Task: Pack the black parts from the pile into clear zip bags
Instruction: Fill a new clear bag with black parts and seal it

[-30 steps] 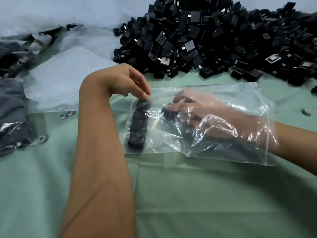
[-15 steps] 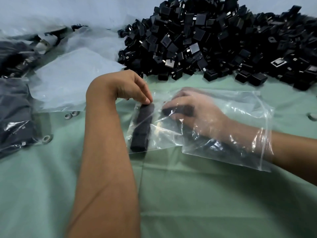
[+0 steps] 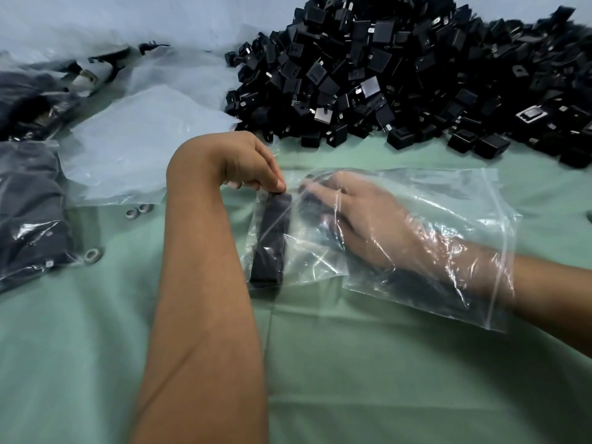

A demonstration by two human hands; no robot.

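Note:
A clear zip bag lies on the green cloth, its mouth to the right. My right hand is deep inside the bag, fingers curled over black parts near the far left end. A row of black parts lines the bag's closed left edge. My left hand pinches the bag's top left corner from outside, fingertips at the top of that row. A big pile of black parts spreads across the back.
A stack of empty clear bags lies at the back left. Filled bags of black parts sit at the left edge. A few metal washers lie on the green cloth near them.
My right hand has pushed its black parts further left inside the bag, up toward the row. My left hand has lowered its fingertips onto the bag's corner.

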